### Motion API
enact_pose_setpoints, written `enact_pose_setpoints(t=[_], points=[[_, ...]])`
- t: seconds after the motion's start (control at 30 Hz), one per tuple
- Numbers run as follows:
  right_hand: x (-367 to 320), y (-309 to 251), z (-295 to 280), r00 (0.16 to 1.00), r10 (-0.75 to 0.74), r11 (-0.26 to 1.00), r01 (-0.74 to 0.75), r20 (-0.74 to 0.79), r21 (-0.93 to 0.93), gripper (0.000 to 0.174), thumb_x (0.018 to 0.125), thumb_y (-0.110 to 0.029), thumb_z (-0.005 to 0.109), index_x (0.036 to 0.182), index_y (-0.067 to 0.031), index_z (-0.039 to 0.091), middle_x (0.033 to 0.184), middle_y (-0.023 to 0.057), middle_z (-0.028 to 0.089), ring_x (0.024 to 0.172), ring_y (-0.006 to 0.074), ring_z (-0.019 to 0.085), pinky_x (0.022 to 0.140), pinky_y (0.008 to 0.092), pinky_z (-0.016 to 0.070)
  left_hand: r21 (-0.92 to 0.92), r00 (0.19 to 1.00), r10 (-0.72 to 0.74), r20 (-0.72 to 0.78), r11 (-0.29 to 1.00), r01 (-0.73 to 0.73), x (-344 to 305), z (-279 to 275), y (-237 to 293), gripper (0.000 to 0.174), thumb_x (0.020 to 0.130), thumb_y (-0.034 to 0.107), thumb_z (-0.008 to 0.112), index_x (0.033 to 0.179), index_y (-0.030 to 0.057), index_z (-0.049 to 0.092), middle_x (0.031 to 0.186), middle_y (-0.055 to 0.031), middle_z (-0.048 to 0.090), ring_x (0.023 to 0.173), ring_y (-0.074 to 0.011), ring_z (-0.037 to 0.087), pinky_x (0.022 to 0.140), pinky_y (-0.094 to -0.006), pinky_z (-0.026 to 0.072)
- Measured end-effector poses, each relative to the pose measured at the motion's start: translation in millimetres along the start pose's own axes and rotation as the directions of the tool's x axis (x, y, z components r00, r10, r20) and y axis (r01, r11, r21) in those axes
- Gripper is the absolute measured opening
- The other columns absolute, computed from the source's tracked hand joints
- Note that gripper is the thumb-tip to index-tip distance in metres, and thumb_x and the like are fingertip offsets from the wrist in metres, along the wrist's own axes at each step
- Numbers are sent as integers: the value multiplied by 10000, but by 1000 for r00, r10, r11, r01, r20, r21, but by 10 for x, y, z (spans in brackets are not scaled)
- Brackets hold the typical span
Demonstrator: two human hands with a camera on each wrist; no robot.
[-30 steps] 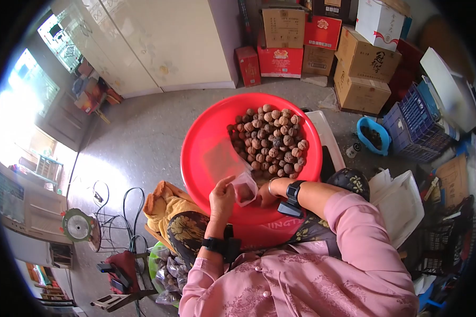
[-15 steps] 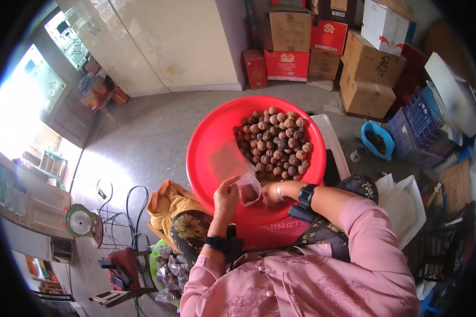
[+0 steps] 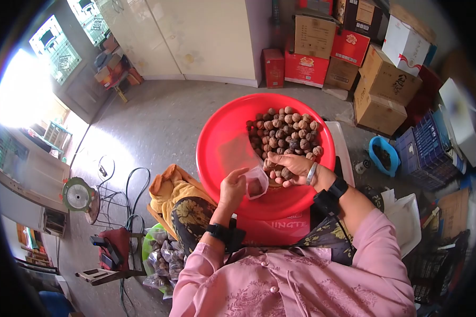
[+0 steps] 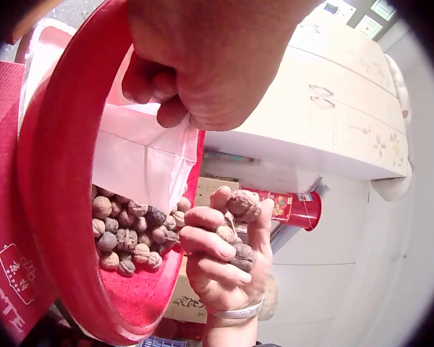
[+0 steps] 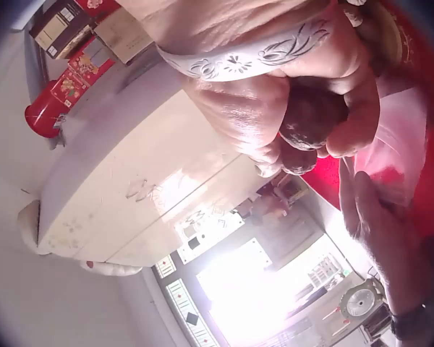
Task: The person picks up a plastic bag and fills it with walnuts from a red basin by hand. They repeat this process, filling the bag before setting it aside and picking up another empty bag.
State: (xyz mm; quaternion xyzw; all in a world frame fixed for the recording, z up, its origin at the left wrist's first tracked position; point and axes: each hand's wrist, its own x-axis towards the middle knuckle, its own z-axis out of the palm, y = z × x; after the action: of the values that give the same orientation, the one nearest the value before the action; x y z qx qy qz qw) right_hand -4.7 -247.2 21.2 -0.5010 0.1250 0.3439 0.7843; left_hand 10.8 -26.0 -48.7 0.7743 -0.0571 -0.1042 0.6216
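A round red basin (image 3: 211, 153) holds a heap of walnuts (image 3: 288, 129) on its far right side. The left hand (image 3: 231, 190) pinches the edge of a translucent bag (image 3: 256, 182), whose mouth stands spread over the near part of the basin; something brown shows inside it. Just right of the bag the right hand (image 3: 296, 168), palm turned up, holds several walnuts in its curled fingers. The left wrist view shows those walnuts (image 4: 244, 206) between the thumb and fingers of the right hand (image 4: 224, 267). Dark walnuts (image 5: 312, 116) also show under the palm in the right wrist view.
Stacked cartons (image 3: 382, 90) stand at the back right, with a blue bowl (image 3: 384, 156) and blue crates (image 3: 420, 153) nearby. A white tray (image 3: 339, 142) lies beside the basin. On the left are a yellow cloth (image 3: 170, 193), a fan (image 3: 78, 194) and bagged walnuts (image 3: 165, 259).
The right hand has moved from beside the bag's mouth up and right to the walnut heap, and now holds walnuts palm up. The left hand keeps its pinch on the bag. The head view has shifted.
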Motion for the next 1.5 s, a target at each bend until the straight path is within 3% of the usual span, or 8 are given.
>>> enact_pose_setpoints(t=[0.43, 0.67, 0.87, 0.93, 1.1, 1.17, 1.37, 1.5], points=[[72, 46, 145, 988, -149, 951, 150, 23, -269, 317, 848, -151, 620, 1118, -43, 495, 808, 13, 541, 575, 70, 531, 435, 178, 413, -23, 999, -37, 24, 999, 37, 31, 1, 7, 265, 880, 100, 482, 1113, 69, 606, 572, 21, 510, 400, -53, 422, 363, -205, 351], [199, 83, -51, 983, -141, 978, 119, -121, -173, 361, 798, -87, 619, 1110, -12, 453, 763, 39, 567, 505, 103, 529, 398, 202, 400, -57, 999, -38, 22, 998, 39, 66, 6, -79, 252, 894, 112, 489, 1118, 73, 598, 566, 8, 509, 391, -61, 420, 344, -210, 346], [151, 47, -92, 989, -125, 979, 110, -78, -172, 293, 847, -254, 625, 989, -21, 515, 740, 56, 603, 468, 100, 499, 392, 204, 386, -77, 998, -52, 32, 996, 54, 65, 5, -69, 258, 897, 112, 483, 1126, 70, 593, 575, -2, 520, 383, -65, 414, 342, -212, 345], [85, 21, -32, 987, -113, 969, 83, -118, -234, 305, 867, -346, 602, 871, -44, 559, 774, 46, 599, 562, 60, 533, 392, 179, 381, -70, 998, -52, 34, 996, 55, 70, 0, -80, 259, 897, 113, 484, 1129, 70, 592, 576, -3, 520, 382, -65, 413, 342, -212, 344], [202, 110, -32, 971, -211, 936, 169, -108, -310, 323, 844, -351, 637, 910, -42, 567, 697, 7, 557, 503, 54, 484, 399, 181, 383, -73, 997, -64, 44, 995, 68, 39, -6, 13, 265, 896, 114, 482, 1135, 68, 588, 575, -3, 517, 381, -65, 412, 342, -209, 344], [217, 125, -9, 967, -239, 920, 194, -94, -342, 316, 840, -348, 642, 926, -52, 574, 733, -12, 552, 545, 37, 484, 407, 171, 387, -73, 991, -128, 41, 989, 130, 8, -17, 102, 263, 868, 54, 492, 1101, 14, 608, 714, -17, 576, 578, -64, 501, 526, -215, 429], [191, 116, 75, 985, -169, 933, 168, 27, -318, 320, 855, -315, 630, 1007, -40, 566, 737, -3, 568, 508, 35, 492, 422, 163, 391, -78, 990, -136, 42, 987, 139, -7, -10, 151, 268, 870, 54, 488, 1109, 13, 604, 712, -19, 576, 577, -64, 502, 526, -218, 432], [226, 120, 65, 984, -181, 924, 168, -5, -343, 427, 860, -430, 582, 1004, -30, 538, 697, 41, 580, 457, 66, 502, 390, 189, 378, -60, 989, -136, 53, 989, 139, 4, -21, 125, 269, 872, 54, 486, 1111, 12, 602, 706, -18, 575, 572, -62, 499, 521, -218, 432]])
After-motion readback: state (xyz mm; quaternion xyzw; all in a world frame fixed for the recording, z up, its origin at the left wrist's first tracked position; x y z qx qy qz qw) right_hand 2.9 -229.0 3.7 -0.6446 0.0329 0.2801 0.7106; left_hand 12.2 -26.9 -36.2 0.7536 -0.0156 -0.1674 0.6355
